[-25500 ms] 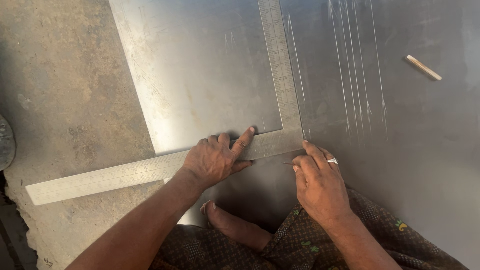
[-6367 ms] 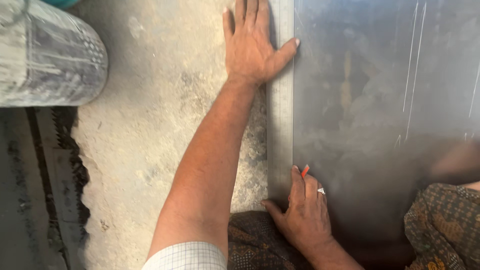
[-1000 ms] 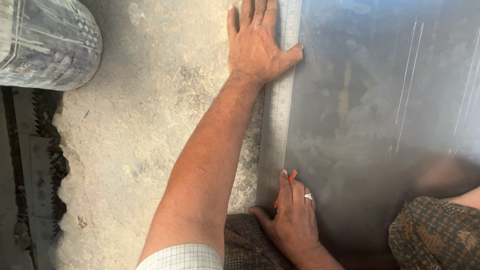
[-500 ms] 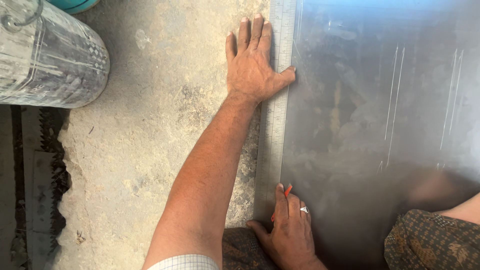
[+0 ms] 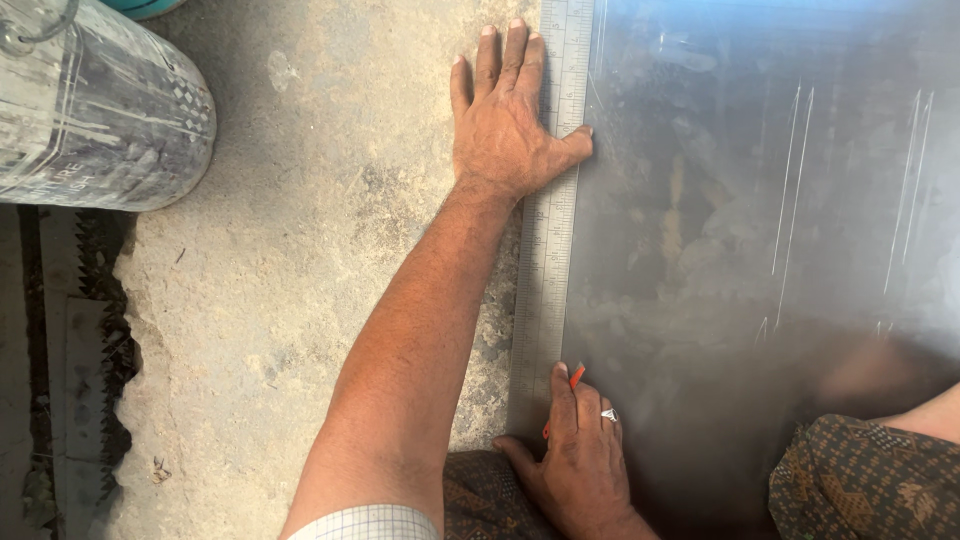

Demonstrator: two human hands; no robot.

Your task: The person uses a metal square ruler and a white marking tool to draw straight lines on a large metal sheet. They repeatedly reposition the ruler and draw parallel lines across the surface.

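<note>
A long steel ruler (image 5: 548,250) is laid along the left edge of the metal sheet (image 5: 760,230) on the concrete floor (image 5: 300,250). It is pinned by the spread left hand (image 5: 505,125); an orange marker (image 5: 570,385) is pinched in the right hand (image 5: 580,450) at the ruler's near end. Marking along the edge appears under way; a steady ruler is called for.

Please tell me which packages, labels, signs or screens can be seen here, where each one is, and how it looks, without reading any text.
Plastic container: top left on the concrete floor, lying on its side, cylindrical, dusty grey and see-through, with faint embossed marking.
Metal ruler: along the left edge of the metal sheet, under the left hand and beside the right hand, long, flat, grey, with printed graduations.
No signs or screens are visible.
</note>
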